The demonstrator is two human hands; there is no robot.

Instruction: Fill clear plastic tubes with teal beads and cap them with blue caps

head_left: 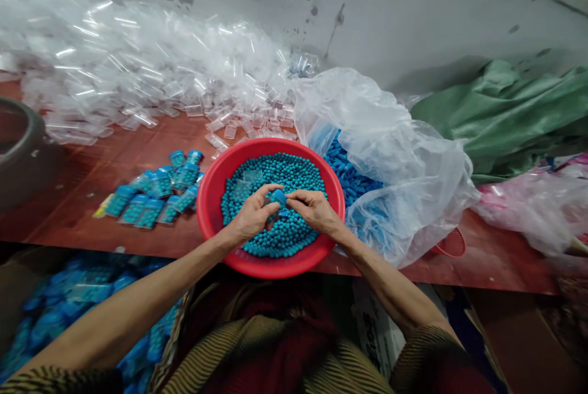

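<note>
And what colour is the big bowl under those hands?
Red; the bowl shows best in the head view.

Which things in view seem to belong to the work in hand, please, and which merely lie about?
Likely in use:
blue piece in the left hand
red basin
beads
filled containers
clear pieces
bagged blue parts

Apparently lying about:
green sheet
grey tub
pinkish bag

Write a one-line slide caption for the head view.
Left hand holds a small blue piece as the right hand touches it over a red basin of teal beads.
</note>
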